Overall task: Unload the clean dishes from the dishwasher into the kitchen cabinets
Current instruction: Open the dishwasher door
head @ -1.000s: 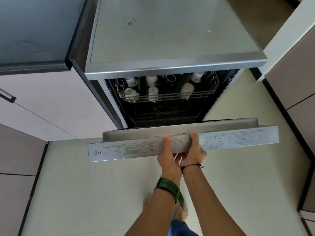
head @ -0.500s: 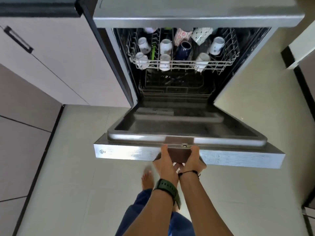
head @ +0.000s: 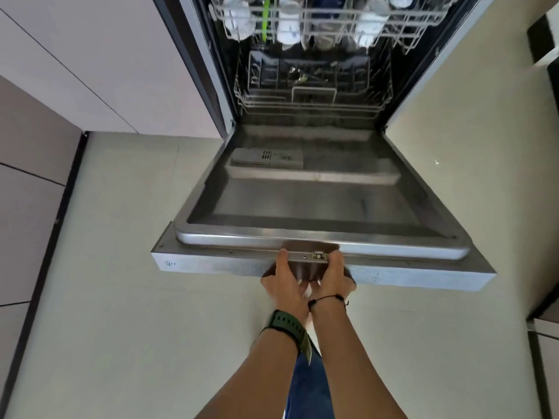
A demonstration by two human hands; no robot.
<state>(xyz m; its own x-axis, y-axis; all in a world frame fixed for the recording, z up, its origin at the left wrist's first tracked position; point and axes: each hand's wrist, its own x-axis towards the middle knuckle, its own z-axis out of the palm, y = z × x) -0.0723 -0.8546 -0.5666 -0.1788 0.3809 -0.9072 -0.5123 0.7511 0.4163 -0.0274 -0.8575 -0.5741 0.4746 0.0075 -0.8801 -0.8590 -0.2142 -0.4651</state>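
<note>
The steel dishwasher door [head: 317, 204] lies nearly flat, swung down toward me. My left hand [head: 286, 282] and my right hand [head: 334, 278] grip the handle recess at the middle of its front edge, thumbs on top, fingers curled under. Inside, the upper rack [head: 329, 24] holds several white mugs [head: 289, 33] upside down and a green utensil [head: 266, 18]. The lower rack [head: 311, 95] sits below it; its contents are dark and hard to tell.
Pale cabinet fronts [head: 99, 65] stand to the left of the dishwasher, and more cabinets [head: 544, 343] line the right edge. Light floor tiles [head: 127, 297] spread around the door. My blue trouser leg [head: 305, 385] shows between my forearms.
The door has swung down from nearly closed to almost flat, with both hands still on its edge. The view has dropped, exposing both racks.
</note>
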